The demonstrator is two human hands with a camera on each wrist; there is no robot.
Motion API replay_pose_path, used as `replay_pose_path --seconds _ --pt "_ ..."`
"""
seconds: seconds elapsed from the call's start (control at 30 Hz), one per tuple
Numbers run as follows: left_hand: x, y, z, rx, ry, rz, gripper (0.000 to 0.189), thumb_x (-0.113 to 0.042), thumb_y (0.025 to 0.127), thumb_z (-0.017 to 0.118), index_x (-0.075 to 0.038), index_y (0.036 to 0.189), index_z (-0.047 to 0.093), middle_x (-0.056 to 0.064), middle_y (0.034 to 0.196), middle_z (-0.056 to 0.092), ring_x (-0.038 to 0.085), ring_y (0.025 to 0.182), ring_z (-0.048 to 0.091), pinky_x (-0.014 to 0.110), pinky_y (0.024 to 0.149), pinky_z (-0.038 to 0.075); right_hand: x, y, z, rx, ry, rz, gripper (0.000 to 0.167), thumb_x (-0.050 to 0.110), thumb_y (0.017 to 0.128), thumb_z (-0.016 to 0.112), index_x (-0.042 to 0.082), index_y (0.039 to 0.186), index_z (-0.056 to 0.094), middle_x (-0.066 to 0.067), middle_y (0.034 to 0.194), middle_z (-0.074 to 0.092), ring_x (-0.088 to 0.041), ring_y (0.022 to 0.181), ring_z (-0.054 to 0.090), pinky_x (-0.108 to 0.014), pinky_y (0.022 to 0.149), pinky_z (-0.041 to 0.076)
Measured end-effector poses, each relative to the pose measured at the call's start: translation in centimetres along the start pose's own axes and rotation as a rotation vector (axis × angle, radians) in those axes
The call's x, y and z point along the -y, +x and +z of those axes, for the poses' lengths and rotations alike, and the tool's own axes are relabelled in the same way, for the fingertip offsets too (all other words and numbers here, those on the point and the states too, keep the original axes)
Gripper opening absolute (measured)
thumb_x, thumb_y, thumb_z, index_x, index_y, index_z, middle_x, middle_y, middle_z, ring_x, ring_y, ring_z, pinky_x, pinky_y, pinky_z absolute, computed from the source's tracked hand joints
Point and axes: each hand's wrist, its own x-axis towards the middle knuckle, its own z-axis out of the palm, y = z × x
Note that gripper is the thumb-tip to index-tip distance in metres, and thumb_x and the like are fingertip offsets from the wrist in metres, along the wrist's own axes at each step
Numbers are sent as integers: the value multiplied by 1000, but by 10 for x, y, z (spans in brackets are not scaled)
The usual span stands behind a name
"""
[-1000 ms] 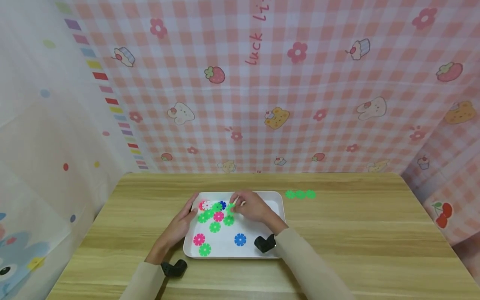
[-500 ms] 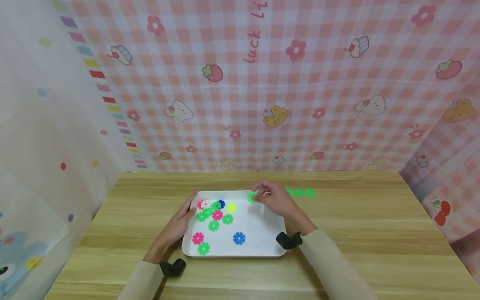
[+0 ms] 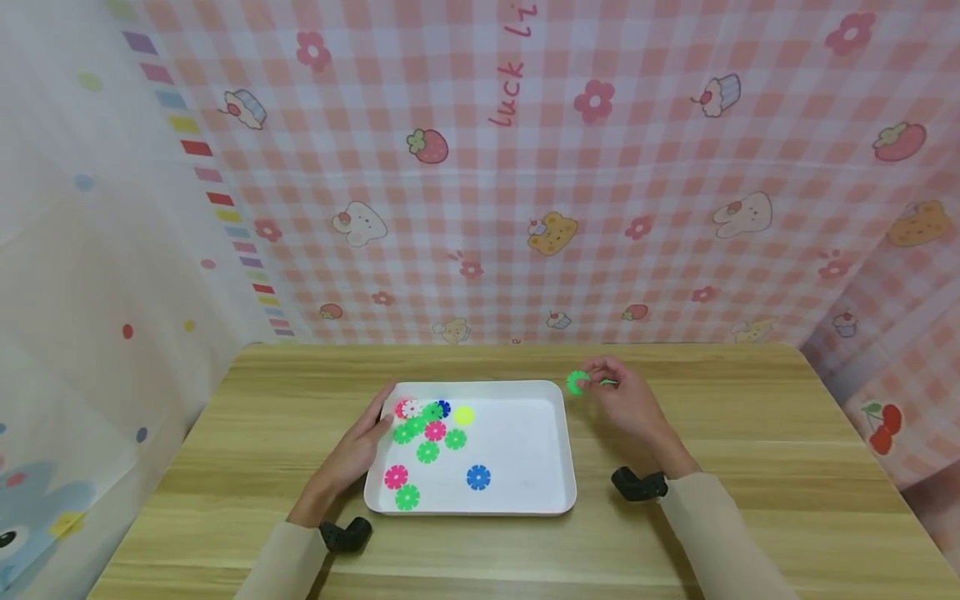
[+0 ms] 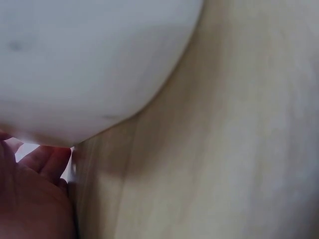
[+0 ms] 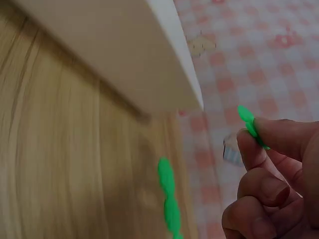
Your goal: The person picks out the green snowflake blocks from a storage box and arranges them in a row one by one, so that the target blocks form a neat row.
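Observation:
My right hand pinches a green notched interlocking disc between thumb and forefinger, just past the tray's far right corner. In the right wrist view the held disc appears nearly edge-on, with green discs on the table below it. The hand mostly hides those in the head view. My left hand holds the left side of the white tray, thumb at the rim. Inside lie several green discs, pink discs, a blue disc, a yellow disc, a white one and a dark blue one.
The tray rests on a wood-grain table, its discs gathered mostly in the left half. A pink checked cloth hangs behind the table, and a pale cloth hangs at the left. Each wrist wears a black camera mount.
My right hand has lifted a green disc from the tray's upper middle and carried it right, past the rim to the green discs. A yellow disc has been uncovered. The left hand stays put.

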Motion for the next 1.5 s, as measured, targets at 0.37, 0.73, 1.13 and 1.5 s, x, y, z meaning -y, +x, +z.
replay_pose_path --seconds 0.37,0.73,1.13,1.5 --pt "-1 0 0 -3 5 12 54 -21 110 27 -23 161 10 -2 167 5 22 153 -2 52 123 -1 -49 -8 -51 -119 -50 96 30 24 100 60 3 121 59 -15 101 65 -12 81 56 -22 66 45" --pt "0 0 0 -6 4 2 54 -22 110 27 -25 161 11 -1 167 6 22 153 -3 52 123 -1 -77 -5 -60 -250 -56 159 29 19 97 65 0 118 62 -3 88 69 -2 74 55 -17 66 44" --pt "-1 1 1 -8 18 8 54 -21 110 27 -23 161 10 -2 167 5 22 154 -3 52 123 -1 -79 1 -53 -262 -97 185 25 18 97 65 1 115 65 -7 91 69 -6 77 55 -18 67 43" --pt "1 1 2 -9 13 -5 54 -21 110 27 -25 161 11 -2 167 5 23 154 -3 52 123 -1 -76 2 -50 -296 -150 193 22 15 94 69 1 110 72 -15 98 70 -14 83 57 -24 71 43"
